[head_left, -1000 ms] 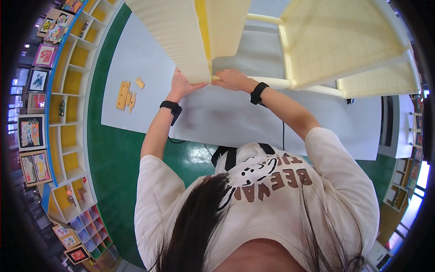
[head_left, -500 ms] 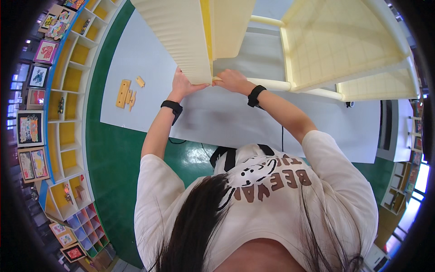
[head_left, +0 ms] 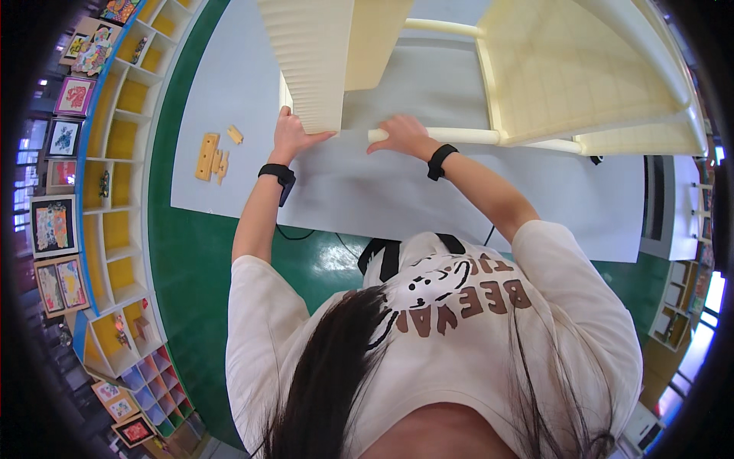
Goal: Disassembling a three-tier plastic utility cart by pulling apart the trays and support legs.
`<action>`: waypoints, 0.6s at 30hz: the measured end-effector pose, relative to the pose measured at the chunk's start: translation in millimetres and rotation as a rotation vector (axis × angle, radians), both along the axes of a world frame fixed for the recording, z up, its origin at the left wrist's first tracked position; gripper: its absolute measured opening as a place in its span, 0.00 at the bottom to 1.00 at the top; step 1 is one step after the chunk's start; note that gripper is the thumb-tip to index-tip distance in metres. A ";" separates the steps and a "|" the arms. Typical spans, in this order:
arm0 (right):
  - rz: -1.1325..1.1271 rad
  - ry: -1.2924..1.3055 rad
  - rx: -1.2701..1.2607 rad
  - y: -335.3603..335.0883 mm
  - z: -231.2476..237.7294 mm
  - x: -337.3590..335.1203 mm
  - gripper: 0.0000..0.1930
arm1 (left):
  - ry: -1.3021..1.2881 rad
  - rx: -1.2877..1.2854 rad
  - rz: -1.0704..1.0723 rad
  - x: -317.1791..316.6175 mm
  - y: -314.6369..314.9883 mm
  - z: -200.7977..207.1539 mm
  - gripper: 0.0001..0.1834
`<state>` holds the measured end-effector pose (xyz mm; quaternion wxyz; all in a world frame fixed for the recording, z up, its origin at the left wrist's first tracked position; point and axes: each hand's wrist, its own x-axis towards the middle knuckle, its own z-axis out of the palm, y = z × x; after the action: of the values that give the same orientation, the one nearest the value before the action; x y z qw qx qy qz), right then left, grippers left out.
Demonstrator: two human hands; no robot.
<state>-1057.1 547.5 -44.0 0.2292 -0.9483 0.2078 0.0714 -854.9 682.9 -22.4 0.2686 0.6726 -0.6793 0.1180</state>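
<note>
My left hand (head_left: 293, 141) is closed on the lower edge of an upright cream ribbed panel (head_left: 315, 73), its thumb lying along the bottom. A smooth cream panel (head_left: 375, 46) stands just behind it. My right hand (head_left: 405, 136) wraps round a cream tube (head_left: 470, 136) near its free end, thumb in front. That tube belongs to a frame of cream tubes and a broad sheet-like panel (head_left: 573, 73) on the right. Between the tube's end and the ribbed panel there is a gap. The fingers behind the ribbed panel are hidden.
Small wooden-looking pieces (head_left: 205, 157) lie on the left of the pale grey table (head_left: 367, 191). A shelf unit with yellow-backed compartments (head_left: 118, 191) runs along the far left, beside the green floor (head_left: 183, 283). Black cables (head_left: 294, 236) hang by the table's near edge.
My hands have moved apart. The ribbed panel has shifted left, away from the tube's end, where before the two were close together.
</note>
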 end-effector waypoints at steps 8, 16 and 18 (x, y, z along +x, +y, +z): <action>0.122 -0.223 0.028 -1.5 -10.9 -17.3 0.21 | -0.035 -0.044 0.001 6.6 3.1 -8.3 0.22; -0.081 -0.310 0.332 -8.6 -4.9 -16.5 0.32 | -0.040 -0.001 0.055 3.7 7.9 -12.3 0.23; -0.296 -0.848 0.488 -25.9 7.3 -4.9 0.48 | -0.024 -0.008 0.030 6.9 2.0 -9.9 0.24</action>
<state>-1062.0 521.6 -36.7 0.5158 -0.7732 0.2058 -0.3062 -847.9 684.8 -32.3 0.2612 0.6802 -0.6719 0.1330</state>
